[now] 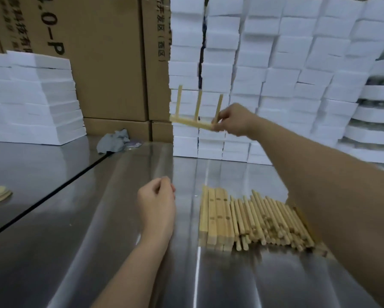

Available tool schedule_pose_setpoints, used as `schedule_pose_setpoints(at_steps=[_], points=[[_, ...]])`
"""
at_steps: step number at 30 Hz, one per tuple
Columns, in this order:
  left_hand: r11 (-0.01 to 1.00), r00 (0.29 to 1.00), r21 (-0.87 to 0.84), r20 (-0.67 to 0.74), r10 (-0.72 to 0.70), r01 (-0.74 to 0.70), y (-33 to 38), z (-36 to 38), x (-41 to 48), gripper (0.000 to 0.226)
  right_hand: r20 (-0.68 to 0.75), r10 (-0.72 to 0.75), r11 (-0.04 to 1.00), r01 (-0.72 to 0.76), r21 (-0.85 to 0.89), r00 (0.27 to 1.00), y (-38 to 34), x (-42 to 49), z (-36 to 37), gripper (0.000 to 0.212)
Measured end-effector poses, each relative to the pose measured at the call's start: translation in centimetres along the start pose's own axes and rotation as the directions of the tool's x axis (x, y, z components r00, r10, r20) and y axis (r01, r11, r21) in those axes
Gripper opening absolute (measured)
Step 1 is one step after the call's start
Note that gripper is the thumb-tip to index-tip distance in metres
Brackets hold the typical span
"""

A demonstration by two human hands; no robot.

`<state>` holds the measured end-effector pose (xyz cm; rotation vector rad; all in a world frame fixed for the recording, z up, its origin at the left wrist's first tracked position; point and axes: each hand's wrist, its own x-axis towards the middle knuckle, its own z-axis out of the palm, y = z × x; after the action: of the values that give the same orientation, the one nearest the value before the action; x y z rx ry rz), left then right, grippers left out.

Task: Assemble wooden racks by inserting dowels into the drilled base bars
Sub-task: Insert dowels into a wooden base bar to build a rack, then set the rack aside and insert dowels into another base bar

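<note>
Right hand (232,121) pinching rack (194,116) end, held in the air, three dowels up, left hand (156,203) loosely curled, empty, above table (119,252), bars (215,218) beside dowel pile (273,221)

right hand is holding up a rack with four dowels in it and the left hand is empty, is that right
Not quite: the rack in the right hand has three dowels standing in it, not four, as the head view shows. The left hand does hold nothing.
</note>
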<state>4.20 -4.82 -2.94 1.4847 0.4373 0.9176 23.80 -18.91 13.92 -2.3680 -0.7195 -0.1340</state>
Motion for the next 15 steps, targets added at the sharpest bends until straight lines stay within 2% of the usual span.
schedule_pose_setpoints(at_steps=[6,8,11,14,15], points=[[0.993,1.0,0.116,0.015,0.024,-0.025,-0.1,-0.1,-0.2,0.038,0.153,0.211,0.955,-0.17,-0.243,0.966,7.1,3.3,8.8,0.021],[0.992,1.0,0.127,0.015,0.02,-0.022,-0.4,-0.3,0.0,0.04,0.157,0.24,0.948,-0.196,-0.252,0.958,8.0,3.3,10.3,0.023],[0.99,1.0,0.139,0.029,0.011,-0.015,-0.6,-0.2,0.1,0.042,0.134,0.248,0.947,-0.211,-0.244,0.959,8.0,3.3,10.7,0.028],[0.993,0.997,0.113,0.063,0.037,-0.044,-0.4,-0.3,0.0,0.037,0.171,0.265,0.934,-0.208,-0.291,0.949,7.2,2.5,8.2,0.054],[0.994,0.997,0.1,0.063,0.043,-0.049,-0.4,-0.4,0.1,0.035,0.175,0.259,0.932,-0.198,-0.303,0.95,6.9,2.0,6.6,0.055]])
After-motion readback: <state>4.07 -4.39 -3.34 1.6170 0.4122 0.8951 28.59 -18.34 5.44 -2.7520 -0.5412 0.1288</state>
